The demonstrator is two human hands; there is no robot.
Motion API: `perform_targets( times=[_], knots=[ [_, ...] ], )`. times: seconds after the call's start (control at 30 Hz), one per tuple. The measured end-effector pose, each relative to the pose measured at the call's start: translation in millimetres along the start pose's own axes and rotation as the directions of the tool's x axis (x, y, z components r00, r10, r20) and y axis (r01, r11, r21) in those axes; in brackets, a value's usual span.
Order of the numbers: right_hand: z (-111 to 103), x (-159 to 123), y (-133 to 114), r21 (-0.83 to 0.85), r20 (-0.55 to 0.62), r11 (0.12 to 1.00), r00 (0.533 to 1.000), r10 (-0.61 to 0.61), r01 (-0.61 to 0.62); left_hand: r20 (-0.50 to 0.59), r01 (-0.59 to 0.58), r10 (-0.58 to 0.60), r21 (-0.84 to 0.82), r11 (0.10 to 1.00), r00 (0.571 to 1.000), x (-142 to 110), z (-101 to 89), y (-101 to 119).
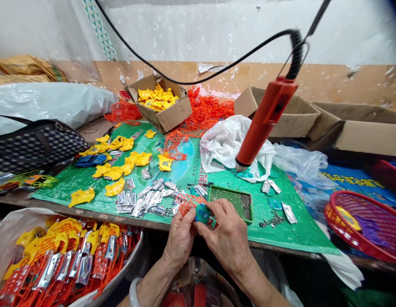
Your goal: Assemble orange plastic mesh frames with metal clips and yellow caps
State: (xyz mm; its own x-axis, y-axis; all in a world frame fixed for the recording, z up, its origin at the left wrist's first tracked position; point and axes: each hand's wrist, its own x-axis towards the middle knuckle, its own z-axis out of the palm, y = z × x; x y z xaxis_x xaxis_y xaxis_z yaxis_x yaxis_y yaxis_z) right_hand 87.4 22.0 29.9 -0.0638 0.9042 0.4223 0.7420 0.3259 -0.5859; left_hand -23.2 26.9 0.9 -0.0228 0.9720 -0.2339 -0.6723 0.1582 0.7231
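Observation:
Just past the table's front edge, my left hand [180, 238] pinches an orange plastic lattice piece [187, 202]. My right hand [228, 238] has its thumb and fingers closed on a small blue-green plastic part [202, 212], which lies against the lattice between both hands. Fingers hide the underside. Close beyond are silver metal pieces [155, 198] in a loose pile, and a green tray [231, 200] of small dark screw-like bits. A red electric screwdriver [266, 121] hangs above and to the right, touched by neither hand.
Yellow plastic parts [134, 160] lie on the green mat [300, 230]. Behind stand a cardboard box [175, 115] of yellow parts and tangled orange lattices [211, 111]. A white sack [138, 251] with combined pieces is at lower left. A red basket [364, 198] stands right.

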Motion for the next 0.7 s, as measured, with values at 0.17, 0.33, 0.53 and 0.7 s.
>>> perform_targets(
  times=[0.17,0.33,0.53,0.7],
  knots=[
    [-5,1,6,0.094,-0.001,0.995,1.000,0.013,-0.012,0.016,0.024,-0.023,-0.032,0.999,1.000,-2,5.6,1],
    [-14,-2,17,0.138,0.034,0.987,0.997,0.074,-0.078,-0.007,0.045,-0.046,-0.071,0.996,0.999,-4,10.8,2],
    [-14,-5,19,0.101,0.036,0.994,0.999,0.028,-0.031,-0.020,0.044,-0.045,-0.065,0.997,0.999,-4,11.4,2],
    [-10,-5,12,0.042,0.036,0.999,0.999,-0.029,0.027,-0.033,0.031,-0.032,-0.041,0.999,0.999,-5,10.7,3]
  ],
)
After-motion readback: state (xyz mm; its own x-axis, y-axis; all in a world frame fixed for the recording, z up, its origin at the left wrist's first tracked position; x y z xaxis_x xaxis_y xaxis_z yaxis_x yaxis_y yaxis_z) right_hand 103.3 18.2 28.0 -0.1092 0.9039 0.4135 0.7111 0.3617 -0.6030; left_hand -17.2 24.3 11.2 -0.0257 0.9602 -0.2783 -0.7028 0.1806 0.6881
